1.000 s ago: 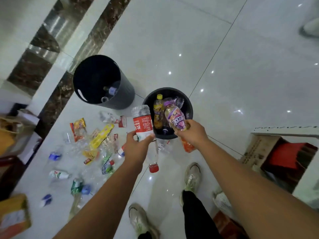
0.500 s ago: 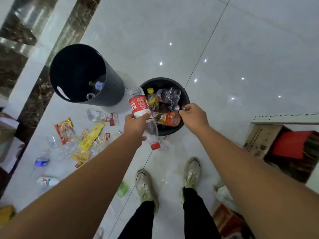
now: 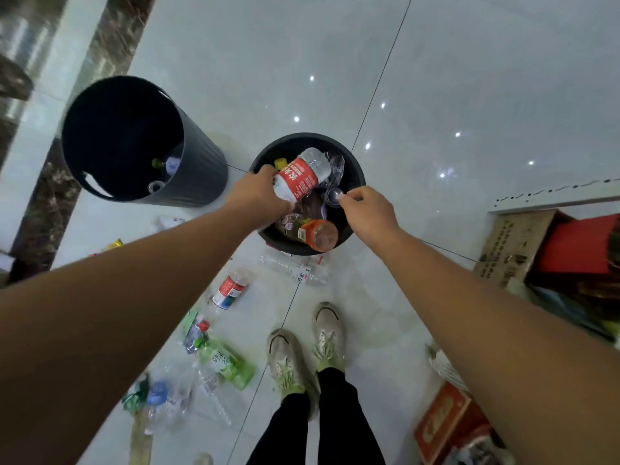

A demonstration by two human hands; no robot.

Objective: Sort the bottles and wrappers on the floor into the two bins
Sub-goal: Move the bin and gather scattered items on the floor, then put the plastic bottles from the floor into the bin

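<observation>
Our left hand (image 3: 258, 193) grips a red-label bottle (image 3: 302, 174) over the bottle-filled bin (image 3: 302, 137), our right hand (image 3: 367, 213) hovers beside it with fingers curled, its hold unclear, as loose bottles (image 3: 231, 290) litter the glossy tiled floor (image 3: 436, 78).

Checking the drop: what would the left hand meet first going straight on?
Left hand, holding the red-label bottle, likely meets the crumpled clear bottle in the nearer bin; depth unclear.

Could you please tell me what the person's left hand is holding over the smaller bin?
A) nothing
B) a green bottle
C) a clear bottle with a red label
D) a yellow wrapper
C: the left hand grips a red-labelled clear bottle above the smaller bin.
</observation>
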